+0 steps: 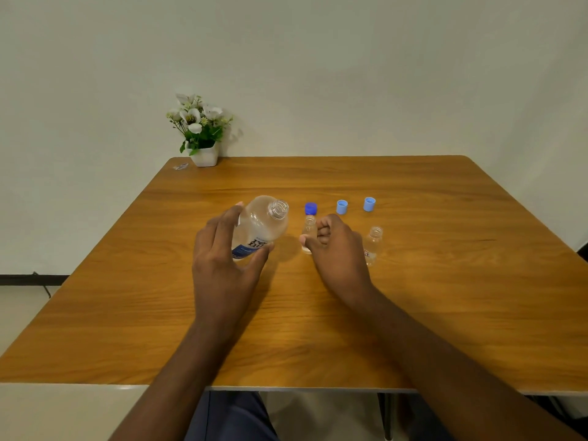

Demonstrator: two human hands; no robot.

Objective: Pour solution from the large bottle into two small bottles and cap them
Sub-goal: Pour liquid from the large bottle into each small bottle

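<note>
Head view: left fingers (222, 227) wrap the large bottle (264, 224) (uncapped).

Counted on the table (318, 329): one large bottle (261, 227); two small bottles (309, 230) (373, 245); one dark blue cap (311, 208); two light blue caps (341, 207) (369, 204); one potted flower arrangement (203, 154). Two hands are recorded: one left hand (222, 259), one right hand (337, 249).
</note>
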